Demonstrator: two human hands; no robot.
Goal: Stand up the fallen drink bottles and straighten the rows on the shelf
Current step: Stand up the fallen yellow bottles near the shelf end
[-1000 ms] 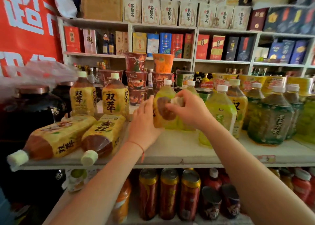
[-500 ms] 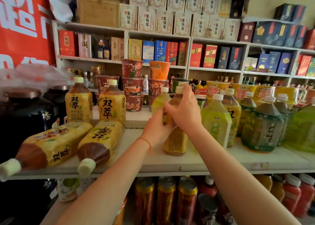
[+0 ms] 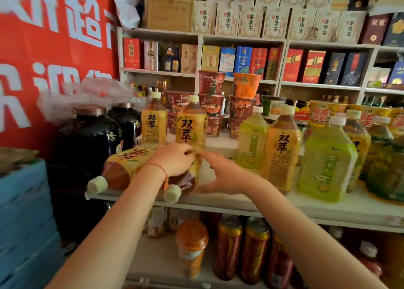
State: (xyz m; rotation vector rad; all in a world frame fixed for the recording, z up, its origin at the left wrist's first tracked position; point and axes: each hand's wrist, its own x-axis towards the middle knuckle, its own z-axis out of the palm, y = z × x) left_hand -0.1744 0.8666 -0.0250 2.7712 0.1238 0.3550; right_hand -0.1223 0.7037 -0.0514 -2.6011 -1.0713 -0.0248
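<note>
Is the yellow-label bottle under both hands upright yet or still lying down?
Lying down. The bottle is on its side on the shelf, its white cap pointing over the front edge.

A white shelf (image 3: 251, 205) carried rows of drink bottles. At its left end two brown tea bottles lay on their sides, caps over the front edge: the left fallen bottle (image 3: 122, 168) and the right fallen bottle (image 3: 185, 183). Behind them two yellow-labelled tea bottles (image 3: 154, 122) (image 3: 191, 124) stood upright. To the right stood a pale green bottle (image 3: 251, 142), a yellow-labelled bottle (image 3: 281, 153) and a large green bottle (image 3: 328, 162), with further bottles beyond, partly hidden.
</note>
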